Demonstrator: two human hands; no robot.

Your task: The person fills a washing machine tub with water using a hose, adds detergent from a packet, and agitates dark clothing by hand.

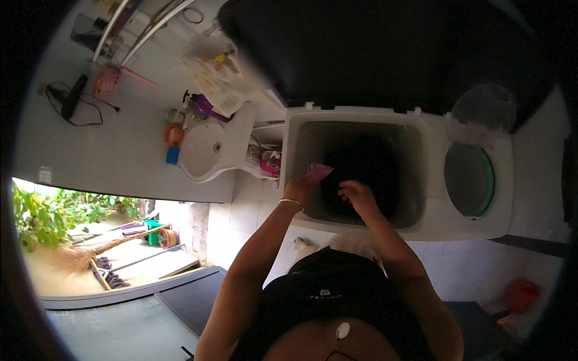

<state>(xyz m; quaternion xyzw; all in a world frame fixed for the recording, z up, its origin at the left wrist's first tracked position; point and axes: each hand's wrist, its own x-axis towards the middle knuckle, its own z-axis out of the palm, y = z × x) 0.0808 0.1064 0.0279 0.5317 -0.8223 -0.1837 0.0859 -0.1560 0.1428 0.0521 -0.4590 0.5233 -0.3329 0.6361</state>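
Observation:
My left hand [298,189], with a bangle at the wrist, is closed round the lower end of a small pink packet [318,174]. It holds the packet over the left side of the open washing tub [415,174] of a white twin-tub washing machine. To its right, my right hand [356,195] hangs over the tub's front part, apart from the packet. Its fingers are curled in toward the thumb; whether they pinch something small is too dim to see. Dark cloth-like contents [367,162] fill the middle of the tub, their details lost in shadow.
A large dark lid [385,54] stands raised behind the tub. The round spin tub [469,180] is at the right. Left of the machine are a white washbasin [201,150] and bottles. A red bucket [522,295] stands at far right; a broom [114,243] lies outside.

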